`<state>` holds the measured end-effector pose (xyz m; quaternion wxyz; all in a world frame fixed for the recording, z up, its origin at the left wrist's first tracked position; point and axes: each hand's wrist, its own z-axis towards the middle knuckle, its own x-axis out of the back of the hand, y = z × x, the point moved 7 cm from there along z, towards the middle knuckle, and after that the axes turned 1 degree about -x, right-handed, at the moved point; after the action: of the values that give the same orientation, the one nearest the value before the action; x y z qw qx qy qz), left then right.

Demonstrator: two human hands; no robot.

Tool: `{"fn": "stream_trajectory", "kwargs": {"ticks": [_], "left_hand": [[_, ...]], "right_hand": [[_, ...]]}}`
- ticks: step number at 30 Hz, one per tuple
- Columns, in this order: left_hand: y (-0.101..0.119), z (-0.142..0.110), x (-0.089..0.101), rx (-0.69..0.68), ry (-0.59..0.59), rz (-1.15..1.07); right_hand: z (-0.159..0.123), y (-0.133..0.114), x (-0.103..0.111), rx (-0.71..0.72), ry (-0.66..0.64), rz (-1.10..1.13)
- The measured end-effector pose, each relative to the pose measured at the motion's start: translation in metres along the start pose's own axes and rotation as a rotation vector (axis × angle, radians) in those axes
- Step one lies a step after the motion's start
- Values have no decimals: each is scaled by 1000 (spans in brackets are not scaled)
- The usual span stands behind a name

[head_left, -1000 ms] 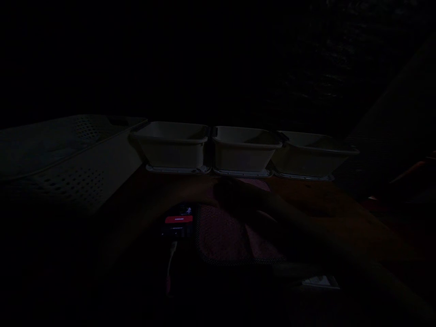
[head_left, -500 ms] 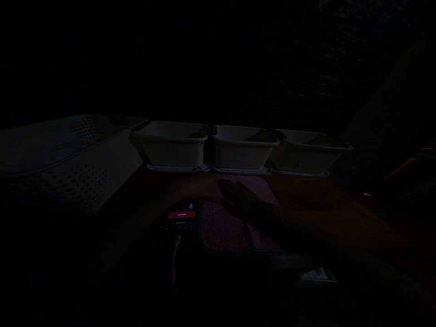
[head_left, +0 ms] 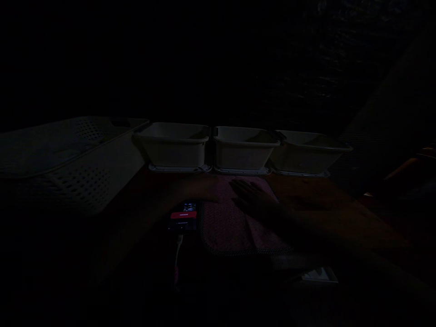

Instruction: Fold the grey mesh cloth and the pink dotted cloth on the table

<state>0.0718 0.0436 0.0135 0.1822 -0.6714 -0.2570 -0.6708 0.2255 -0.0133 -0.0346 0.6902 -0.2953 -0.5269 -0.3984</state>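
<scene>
The scene is very dark. A pink cloth (head_left: 226, 227) with a dark stitched edge lies spread on the wooden table (head_left: 313, 200), with a crease near its middle. Flat on the cloth's right half rests my right hand (head_left: 252, 197), fingers stretched out and pointing left. At the cloth's upper left edge is my left hand (head_left: 200, 187), dim, with its fingers extended over the cloth. Just below that hand lies a phone (head_left: 183, 218) with a lit screen and a red bar, and a white cable (head_left: 178, 250) runs from its lower end.
Behind the cloth stand three light plastic bins in a row: a left bin (head_left: 177, 152), a middle bin (head_left: 243, 154) and a right bin (head_left: 306, 156). A large perforated basket (head_left: 119, 154) sits at the left. Near the front right lies a small pale flat item (head_left: 320, 274).
My right hand has slid a little to the right across the cloth. My left hand has stayed nearly in place, and the picture on the phone screen differs.
</scene>
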Motion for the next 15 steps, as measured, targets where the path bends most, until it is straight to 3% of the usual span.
{"fn": "stream_trajectory", "kwargs": {"ticks": [15], "left_hand": [[-5, 1, -3, -9, -8, -44]], "right_hand": [[-28, 50, -5, -63, 25, -7]]}}
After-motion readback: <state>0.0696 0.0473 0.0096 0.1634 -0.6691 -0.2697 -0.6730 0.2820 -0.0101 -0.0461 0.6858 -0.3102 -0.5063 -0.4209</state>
